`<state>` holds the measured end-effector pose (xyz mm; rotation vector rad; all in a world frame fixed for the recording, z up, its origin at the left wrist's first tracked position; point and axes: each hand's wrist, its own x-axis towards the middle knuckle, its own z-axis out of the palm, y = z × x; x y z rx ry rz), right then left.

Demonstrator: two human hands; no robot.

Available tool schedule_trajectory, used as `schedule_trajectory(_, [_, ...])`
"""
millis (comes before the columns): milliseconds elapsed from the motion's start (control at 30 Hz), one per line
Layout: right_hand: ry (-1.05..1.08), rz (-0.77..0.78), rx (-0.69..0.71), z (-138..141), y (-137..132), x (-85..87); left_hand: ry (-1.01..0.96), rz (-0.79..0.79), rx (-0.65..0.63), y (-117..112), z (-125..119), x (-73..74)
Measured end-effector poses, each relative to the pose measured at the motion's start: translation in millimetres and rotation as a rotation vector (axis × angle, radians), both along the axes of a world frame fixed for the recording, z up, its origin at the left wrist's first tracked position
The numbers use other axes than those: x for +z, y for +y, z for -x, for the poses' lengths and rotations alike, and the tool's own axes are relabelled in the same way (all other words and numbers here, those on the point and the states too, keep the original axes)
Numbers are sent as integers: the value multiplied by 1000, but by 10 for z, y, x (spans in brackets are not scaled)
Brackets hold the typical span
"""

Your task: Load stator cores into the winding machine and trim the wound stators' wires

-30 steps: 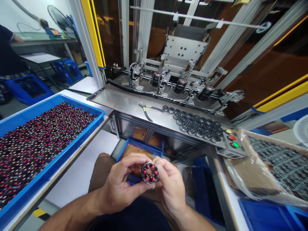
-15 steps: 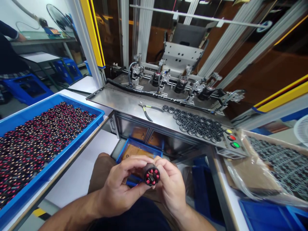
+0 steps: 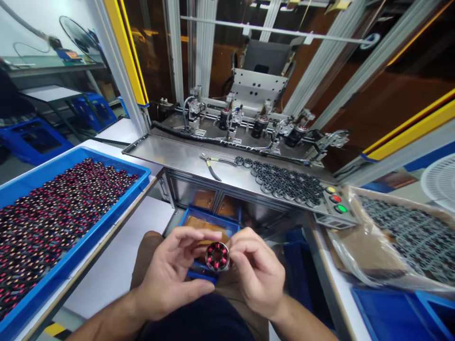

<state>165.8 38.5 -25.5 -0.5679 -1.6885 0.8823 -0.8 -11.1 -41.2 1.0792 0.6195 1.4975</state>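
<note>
Head camera view: a small round part with red coils (image 3: 217, 265) sits between the two hands above the lap, its open face turned up toward the lens. The right hand (image 3: 258, 272) has its thumb and fingertips pinched together at the part's right edge — that grip is closed and holds the part. The left hand (image 3: 167, 274) curves around the other side, thumb and fingers spread well apart; whether its farther fingers touch the part I cannot tell.

Beyond the hands, a blue bin (image 3: 233, 228) lies low, partly hidden by them. To the left, a blue tray (image 3: 143, 183) is filled with many red-and-black pieces. Ahead, a metal ledge (image 3: 170, 152) carries pliers (image 3: 212, 171) with their handles splayed and, just right of them, a packed group of dark rings (image 3: 287, 182) — the control box (image 3: 330, 207) with yellow, red and green buttons stands beside these.
</note>
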Motion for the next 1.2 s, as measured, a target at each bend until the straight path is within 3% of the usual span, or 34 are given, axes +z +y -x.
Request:
schedule_trajectory(67, [-87,-175,-15,-50,21,47,-75,134,-105,56,-1,0])
schedule_trajectory(167, [-183,-363,-54,-99,43,82,-103,339,-383,125,-32,-25])
schedule_trajectory(233, [-212,-440,-65,-122,59,79,-120,364,-438,141,-58,-43])
schedule_trajectory(367, [-177,-437,1,-191,118,20,-101,322,-252,126,-73,-48])
schedule_trajectory(500, [-104,-286,-26,-265,199,-10,-74,306,-244,104,-66,-17])
schedule_trajectory(667, [-140,-248,129,-244,207,70,-41,309,-214,96,-92,9])
schedule_trajectory(1000, [-158,-209,7,-202,54,137,-56,294,-129,65,-127,12])
schedule_trajectory(1133, [-162,-159,-37,-165,35,215,-210,142,-94,94,-125,45])
schedule_trajectory(1200, [-169,-176,0,-157,47,241,-292,142,-89,124,-109,66])
